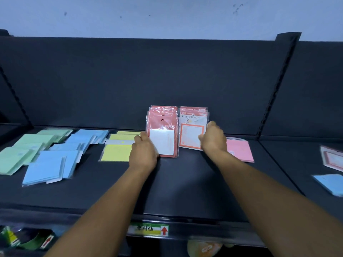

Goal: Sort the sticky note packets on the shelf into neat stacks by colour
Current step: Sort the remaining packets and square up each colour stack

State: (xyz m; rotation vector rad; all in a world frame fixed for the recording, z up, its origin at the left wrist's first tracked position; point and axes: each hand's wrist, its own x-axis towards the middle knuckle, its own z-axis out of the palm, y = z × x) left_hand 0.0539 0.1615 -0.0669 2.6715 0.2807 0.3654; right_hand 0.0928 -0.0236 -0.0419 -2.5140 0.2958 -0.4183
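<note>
On the dark shelf (185, 182), packets lie grouped by colour, presumably so each pile can be squared up: green packets (27, 147) far left, blue packets (55, 164) beside them, yellow packets (117, 152) next, pink packets (239, 150) to the right. Between those, two red stacks lean against the back panel. The left hand (143, 152) curls its grip round the plain red stack (161, 130); the right hand (212, 137) pinches the edge of the bordered red stack (191, 130), probably to straighten both.
</note>
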